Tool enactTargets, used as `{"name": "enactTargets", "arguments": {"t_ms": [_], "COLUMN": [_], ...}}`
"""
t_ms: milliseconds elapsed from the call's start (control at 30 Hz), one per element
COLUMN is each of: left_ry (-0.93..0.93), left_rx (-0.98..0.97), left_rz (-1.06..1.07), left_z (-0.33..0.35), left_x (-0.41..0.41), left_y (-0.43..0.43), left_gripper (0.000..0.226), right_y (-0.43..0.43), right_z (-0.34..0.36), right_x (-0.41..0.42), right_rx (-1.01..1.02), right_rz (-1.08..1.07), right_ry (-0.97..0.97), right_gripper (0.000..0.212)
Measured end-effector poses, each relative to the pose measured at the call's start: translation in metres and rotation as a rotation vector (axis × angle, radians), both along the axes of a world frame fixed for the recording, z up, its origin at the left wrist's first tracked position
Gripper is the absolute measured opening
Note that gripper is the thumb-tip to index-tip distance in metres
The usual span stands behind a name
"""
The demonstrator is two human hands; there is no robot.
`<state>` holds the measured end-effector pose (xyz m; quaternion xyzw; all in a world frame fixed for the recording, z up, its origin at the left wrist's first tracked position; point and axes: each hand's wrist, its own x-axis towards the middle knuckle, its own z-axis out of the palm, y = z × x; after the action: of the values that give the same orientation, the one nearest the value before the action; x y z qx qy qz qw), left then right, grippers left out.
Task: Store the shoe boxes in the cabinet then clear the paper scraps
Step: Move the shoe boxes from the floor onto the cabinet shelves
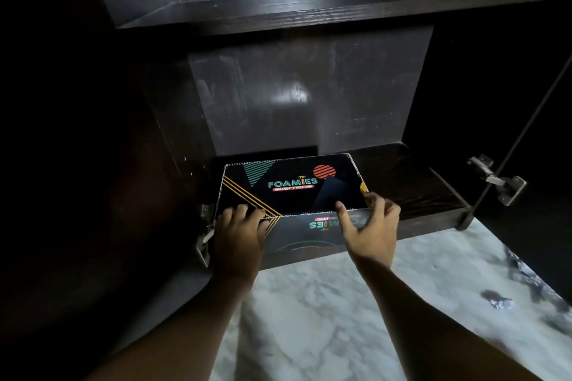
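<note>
Shoe box: one; cabinet: one

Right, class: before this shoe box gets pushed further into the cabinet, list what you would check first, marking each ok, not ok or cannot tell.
1. Shoe box lid closed: ok.
2. Box fully on the cabinet shelf: not ok, front overhangs the edge.
3. Shelf bare right of the box: ok.
4. Left hand holds front left corner, fingers over lid: ok.
5. Right hand firmly on right corner: cannot tell.
6. Room behind the box: cannot tell, too dark.
</note>
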<state>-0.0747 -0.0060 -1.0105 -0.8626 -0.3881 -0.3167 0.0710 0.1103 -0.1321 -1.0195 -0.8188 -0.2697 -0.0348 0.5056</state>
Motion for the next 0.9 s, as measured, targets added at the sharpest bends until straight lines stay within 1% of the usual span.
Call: {"name": "enactTargets", "arguments": {"t_ms": [67, 133, 167, 233, 333, 433, 533, 633, 700, 767, 900], "left_ry": [0.061, 0.094, 0.102, 0.111, 0.121, 0.096, 0.123, 0.044, 0.036, 0.078, 0.314], "left_rx": [-0.023, -0.059, -0.095, -0.176, -0.236, -0.266, -0.318, -0.438, -0.487, -0.504, -0.572], "left_rz": [0.009, 0.035, 0.062, 0.122, 0.141, 0.141, 0.158, 0.115, 0.084, 0.064, 0.097], "left_z": [0.002, 0.005, 0.008, 0.016, 0.019, 0.018, 0.015, 0.013, 0.011, 0.014, 0.028], "left_x": [0.004, 0.013, 0.019, 0.03, 0.04, 0.046, 0.051, 0.054, 0.054, 0.054, 0.049], "left_y": [0.009, 0.02, 0.024, 0.034, 0.054, 0.075, 0.095, 0.108, 0.112, 0.11, 0.101], "left_gripper": [0.023, 0.008, 0.01, 0.012, 0.022, 0.025, 0.032, 0.042, 0.045, 0.05, 0.067], "right_y": [0.012, 0.027, 0.035, 0.052, 0.074, 0.089, 0.101, 0.108, 0.109, 0.106, 0.089], "right_z": [0.002, 0.004, 0.005, 0.005, 0.004, -0.001, -0.005, -0.005, -0.004, 0.0, 0.013], "right_x": [0.004, 0.007, 0.008, 0.011, 0.018, 0.025, 0.029, 0.029, 0.03, 0.032, 0.031], "right_rx": [-0.032, -0.055, -0.064, -0.065, 0.007, 0.035, 0.057, 0.053, 0.066, 0.071, 0.052], "right_rz": [-0.034, -0.1, -0.113, -0.079, 0.05, 0.16, 0.225, 0.275, 0.273, 0.278, 0.317], "right_ry": [0.013, -0.018, -0.015, 0.055, 0.179, 0.243, 0.299, 0.348, 0.366, 0.381, 0.397], "right_gripper": [0.067, 0.067, 0.066, 0.06, 0.054, 0.06, 0.067, 0.075, 0.075, 0.074, 0.069]}}
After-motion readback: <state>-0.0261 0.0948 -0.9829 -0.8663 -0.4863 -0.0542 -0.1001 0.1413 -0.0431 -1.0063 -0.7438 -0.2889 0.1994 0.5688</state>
